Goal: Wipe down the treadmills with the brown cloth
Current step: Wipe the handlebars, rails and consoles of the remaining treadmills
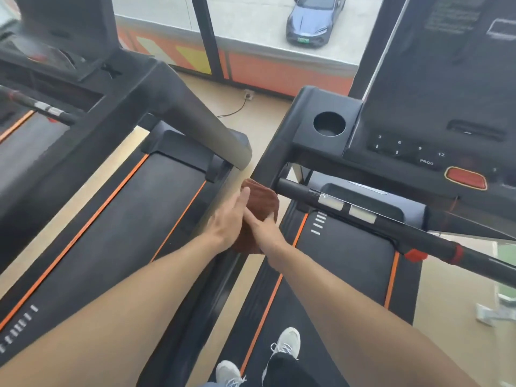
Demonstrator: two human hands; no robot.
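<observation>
The brown cloth [265, 201] is bunched up in the gap between two black treadmills, just in front of the left end of the right treadmill's handlebar [363, 212]. My left hand [230, 219] lies flat against the cloth's left side with its fingers straight. My right hand [265, 227] grips the cloth from the right and below. The left treadmill [111, 219] has an orange-striped belt and a grey handrail [206, 127] that ends just above the cloth. The right treadmill [349, 261] is the one I stand on.
The right treadmill's console [435, 129] carries a cup holder [329, 123] and a red stop button [465, 178]. A power cable [237, 108] runs over the wooden floor to a socket by the window. My shoes [287, 342] rest on the right belt.
</observation>
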